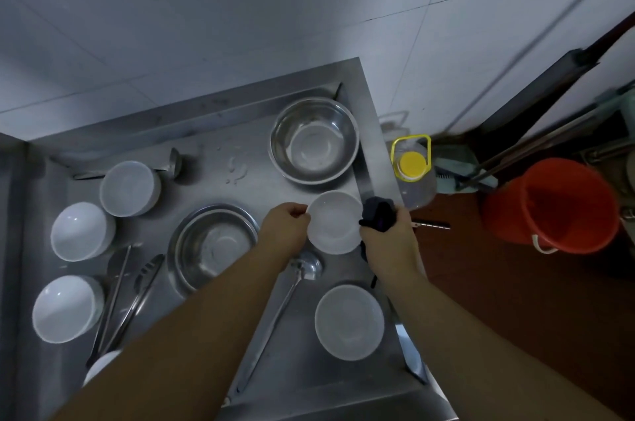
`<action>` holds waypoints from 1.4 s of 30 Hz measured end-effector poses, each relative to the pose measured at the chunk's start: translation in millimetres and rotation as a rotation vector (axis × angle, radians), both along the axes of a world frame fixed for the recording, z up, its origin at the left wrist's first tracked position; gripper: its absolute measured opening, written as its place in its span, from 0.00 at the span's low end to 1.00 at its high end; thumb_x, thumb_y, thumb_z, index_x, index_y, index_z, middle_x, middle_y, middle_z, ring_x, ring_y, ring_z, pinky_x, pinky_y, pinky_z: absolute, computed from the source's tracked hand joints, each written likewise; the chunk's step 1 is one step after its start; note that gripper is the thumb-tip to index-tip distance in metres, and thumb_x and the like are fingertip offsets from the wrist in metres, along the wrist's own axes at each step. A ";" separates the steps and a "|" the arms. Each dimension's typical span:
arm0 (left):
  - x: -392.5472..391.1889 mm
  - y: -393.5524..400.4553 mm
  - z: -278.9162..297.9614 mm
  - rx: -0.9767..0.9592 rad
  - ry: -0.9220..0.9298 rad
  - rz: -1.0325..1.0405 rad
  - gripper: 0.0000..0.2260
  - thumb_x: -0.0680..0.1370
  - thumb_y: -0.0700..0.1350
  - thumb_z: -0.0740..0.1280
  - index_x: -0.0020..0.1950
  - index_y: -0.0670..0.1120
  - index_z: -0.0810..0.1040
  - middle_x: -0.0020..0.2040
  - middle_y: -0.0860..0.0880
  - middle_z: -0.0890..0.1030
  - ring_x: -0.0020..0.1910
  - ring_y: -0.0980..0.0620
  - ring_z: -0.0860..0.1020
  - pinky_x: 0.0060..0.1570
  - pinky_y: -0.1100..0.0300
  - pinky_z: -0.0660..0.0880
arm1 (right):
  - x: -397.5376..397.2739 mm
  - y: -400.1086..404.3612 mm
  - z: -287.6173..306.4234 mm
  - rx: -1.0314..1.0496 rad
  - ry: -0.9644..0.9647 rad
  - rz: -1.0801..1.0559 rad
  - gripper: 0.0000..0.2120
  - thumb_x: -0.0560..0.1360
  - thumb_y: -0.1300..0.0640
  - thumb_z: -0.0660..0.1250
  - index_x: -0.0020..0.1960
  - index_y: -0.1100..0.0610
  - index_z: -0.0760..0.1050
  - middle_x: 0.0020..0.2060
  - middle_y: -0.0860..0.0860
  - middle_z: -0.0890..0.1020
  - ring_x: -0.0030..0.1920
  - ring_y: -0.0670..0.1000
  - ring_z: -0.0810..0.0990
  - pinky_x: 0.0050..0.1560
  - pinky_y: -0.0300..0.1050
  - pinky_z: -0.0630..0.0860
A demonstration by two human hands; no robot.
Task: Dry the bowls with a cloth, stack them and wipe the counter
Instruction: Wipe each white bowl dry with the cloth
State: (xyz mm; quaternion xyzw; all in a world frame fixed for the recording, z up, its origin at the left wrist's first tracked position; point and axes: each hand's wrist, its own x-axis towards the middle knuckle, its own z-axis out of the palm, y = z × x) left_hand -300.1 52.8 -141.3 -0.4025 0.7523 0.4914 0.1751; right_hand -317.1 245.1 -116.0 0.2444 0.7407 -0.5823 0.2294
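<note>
My left hand (287,224) pinches the left rim of a small white bowl (335,223) held over the steel counter (213,166). My right hand (390,242) grips a dark cloth (378,214) against the bowl's right rim. Another white bowl (348,321) sits near the counter's front right. Three more white bowls stand at the left: one at the back (129,187), one in the middle (80,231), one in front (65,307). A further white rim (99,367) peeks out beside my left forearm.
Two steel basins sit on the counter, one at the back right (314,140), one in the centre (213,245). A ladle (278,317), tongs (137,297) and a spatula (117,286) lie among the bowls. Beyond the counter's right edge stand a yellow-capped jug (412,169) and an orange bucket (549,204).
</note>
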 end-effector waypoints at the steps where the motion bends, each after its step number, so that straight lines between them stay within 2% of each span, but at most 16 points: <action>1: -0.5 -0.6 -0.3 -0.005 -0.001 -0.005 0.09 0.79 0.43 0.69 0.57 0.52 0.85 0.47 0.58 0.84 0.44 0.59 0.81 0.38 0.63 0.75 | 1.1 0.1 -0.4 -0.005 0.005 0.001 0.17 0.75 0.67 0.73 0.60 0.57 0.73 0.45 0.63 0.80 0.38 0.58 0.78 0.37 0.52 0.74; 3: 1.0 -0.9 2.9 -0.011 -0.007 -0.026 0.12 0.80 0.43 0.68 0.62 0.50 0.84 0.52 0.54 0.85 0.46 0.59 0.80 0.42 0.62 0.76 | 4.3 2.2 1.1 0.040 0.033 0.014 0.16 0.74 0.65 0.74 0.55 0.51 0.74 0.42 0.58 0.81 0.34 0.52 0.79 0.33 0.47 0.75; 5: 6.4 -1.6 10.1 -0.048 -0.008 -0.075 0.17 0.81 0.43 0.68 0.70 0.48 0.80 0.62 0.50 0.83 0.54 0.53 0.81 0.56 0.56 0.79 | 8.7 5.8 5.0 0.070 0.057 0.018 0.18 0.73 0.64 0.75 0.50 0.45 0.72 0.39 0.52 0.81 0.30 0.42 0.79 0.27 0.36 0.73; 7: 17.5 -3.4 18.0 -0.117 -0.007 -0.130 0.20 0.81 0.44 0.69 0.73 0.48 0.77 0.66 0.48 0.81 0.60 0.50 0.79 0.65 0.50 0.78 | 14.4 10.5 9.9 0.075 0.067 0.019 0.18 0.72 0.64 0.75 0.48 0.44 0.72 0.38 0.49 0.80 0.29 0.37 0.78 0.25 0.31 0.70; 10: 45.4 -2.4 27.2 -0.224 -0.008 -0.215 0.18 0.79 0.44 0.69 0.70 0.49 0.78 0.63 0.48 0.82 0.55 0.50 0.80 0.58 0.55 0.77 | 26.0 19.1 20.6 0.138 0.065 0.050 0.16 0.71 0.59 0.76 0.49 0.43 0.73 0.39 0.48 0.81 0.32 0.38 0.79 0.26 0.32 0.70; 12: 70.1 3.6 30.1 -0.254 -0.015 -0.263 0.16 0.79 0.44 0.69 0.67 0.49 0.80 0.60 0.48 0.82 0.51 0.51 0.80 0.54 0.58 0.74 | 35.7 25.3 24.5 0.133 0.086 0.068 0.16 0.71 0.59 0.75 0.47 0.41 0.72 0.38 0.45 0.80 0.33 0.35 0.79 0.27 0.30 0.70; 16: 116.3 24.3 29.0 -0.187 -0.054 -0.331 0.12 0.78 0.47 0.69 0.61 0.51 0.81 0.53 0.50 0.82 0.49 0.49 0.82 0.52 0.53 0.79 | 57.8 34.4 27.9 0.144 0.093 0.148 0.17 0.72 0.60 0.75 0.49 0.41 0.73 0.42 0.46 0.81 0.37 0.32 0.77 0.32 0.33 0.71; 18: 132.9 37.1 27.1 -0.111 -0.077 -0.323 0.10 0.77 0.49 0.70 0.59 0.53 0.79 0.50 0.53 0.82 0.46 0.52 0.81 0.48 0.56 0.78 | 69.5 37.8 25.9 0.119 0.095 0.168 0.19 0.72 0.64 0.75 0.53 0.43 0.74 0.43 0.47 0.81 0.37 0.33 0.78 0.31 0.30 0.72; 20: 142.4 49.7 25.0 -0.051 -0.115 -0.289 0.12 0.77 0.51 0.70 0.61 0.55 0.77 0.52 0.54 0.82 0.48 0.54 0.80 0.49 0.57 0.77 | 80.9 40.5 23.9 0.112 0.083 0.201 0.19 0.73 0.65 0.75 0.56 0.46 0.76 0.42 0.46 0.81 0.36 0.35 0.79 0.29 0.30 0.73; 24: 151.3 67.0 16.2 -0.026 -0.165 -0.285 0.15 0.79 0.50 0.68 0.65 0.52 0.77 0.56 0.50 0.83 0.52 0.49 0.81 0.53 0.53 0.79 | 97.0 45.6 21.1 0.087 0.085 0.231 0.21 0.74 0.64 0.74 0.61 0.47 0.77 0.44 0.46 0.82 0.38 0.36 0.80 0.29 0.29 0.72; 28: 153.5 73.8 6.8 0.009 -0.207 -0.165 0.16 0.79 0.42 0.67 0.67 0.46 0.78 0.59 0.45 0.83 0.56 0.43 0.81 0.58 0.48 0.81 | 107.1 49.3 23.2 0.094 0.114 0.228 0.22 0.74 0.64 0.75 0.62 0.45 0.76 0.44 0.45 0.82 0.40 0.35 0.80 0.32 0.29 0.74; 32: 155.2 73.1 8.3 0.126 -0.212 -0.058 0.14 0.77 0.37 0.67 0.61 0.44 0.83 0.54 0.43 0.85 0.53 0.42 0.83 0.57 0.45 0.83 | 112.8 53.3 26.9 0.079 0.120 0.195 0.22 0.74 0.64 0.75 0.60 0.43 0.76 0.45 0.44 0.82 0.41 0.34 0.80 0.34 0.28 0.74; 35: 161.4 63.3 26.5 0.258 -0.201 0.131 0.09 0.77 0.35 0.69 0.55 0.39 0.85 0.46 0.41 0.86 0.45 0.43 0.85 0.52 0.45 0.86 | 115.1 50.2 37.2 0.016 0.125 0.174 0.22 0.73 0.63 0.77 0.57 0.40 0.76 0.45 0.42 0.84 0.43 0.37 0.83 0.38 0.35 0.79; 38: 167.0 45.1 53.9 0.320 -0.151 0.273 0.06 0.75 0.37 0.70 0.50 0.42 0.84 0.49 0.37 0.86 0.45 0.40 0.85 0.47 0.47 0.85 | 115.0 37.4 55.6 -0.039 0.150 0.198 0.23 0.72 0.61 0.79 0.57 0.39 0.77 0.47 0.40 0.85 0.47 0.41 0.84 0.47 0.46 0.82; 40: 169.4 30.3 74.8 0.360 -0.100 0.328 0.09 0.74 0.38 0.71 0.54 0.42 0.83 0.52 0.38 0.85 0.47 0.41 0.84 0.45 0.50 0.85 | 113.9 22.5 73.4 -0.083 0.178 0.218 0.23 0.71 0.58 0.80 0.58 0.38 0.76 0.50 0.40 0.85 0.49 0.41 0.85 0.48 0.42 0.82; 42: 170.2 14.6 95.6 0.404 -0.030 0.362 0.13 0.74 0.38 0.71 0.58 0.39 0.80 0.51 0.39 0.83 0.45 0.42 0.81 0.44 0.52 0.81 | 113.4 4.1 94.3 -0.119 0.232 0.251 0.21 0.70 0.55 0.80 0.56 0.38 0.77 0.49 0.40 0.85 0.48 0.38 0.84 0.44 0.33 0.79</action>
